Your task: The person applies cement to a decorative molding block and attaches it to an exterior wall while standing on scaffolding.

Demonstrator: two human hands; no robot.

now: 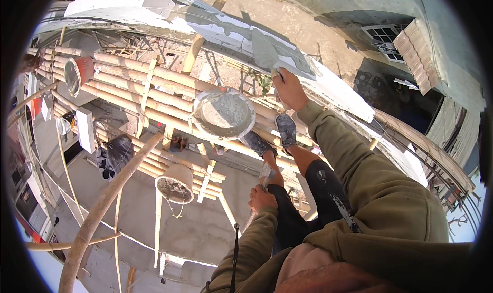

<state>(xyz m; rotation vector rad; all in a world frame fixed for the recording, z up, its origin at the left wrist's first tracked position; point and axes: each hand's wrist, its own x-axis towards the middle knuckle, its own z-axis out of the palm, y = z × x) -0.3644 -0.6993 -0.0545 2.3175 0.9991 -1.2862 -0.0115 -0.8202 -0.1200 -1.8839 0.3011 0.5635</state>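
Note:
My right hand [291, 92] is closed round the handle of a trowel [265, 51]. The trowel's grey, mortar-smeared blade lies against the top of a white ledge [233, 32] streaked with wet grey mortar. Lower down, near my knee, my left hand [262, 198] grips a narrow, mortar-stained flat tool [267, 173]; its exact kind is unclear. In front of my feet, a round white bucket [199, 130] of grey mortar [224, 113] rests on the bamboo scaffold, apart from both hands.
I stand on a platform of bamboo poles [123, 88] with gaps, high above the ground. A red bucket [84, 70] stands farther left, and another pale bucket [177, 179] sits lower down. A thick slanting pole [97, 218] crosses the left. Beyond the ledge lies a tiled awning [415, 56].

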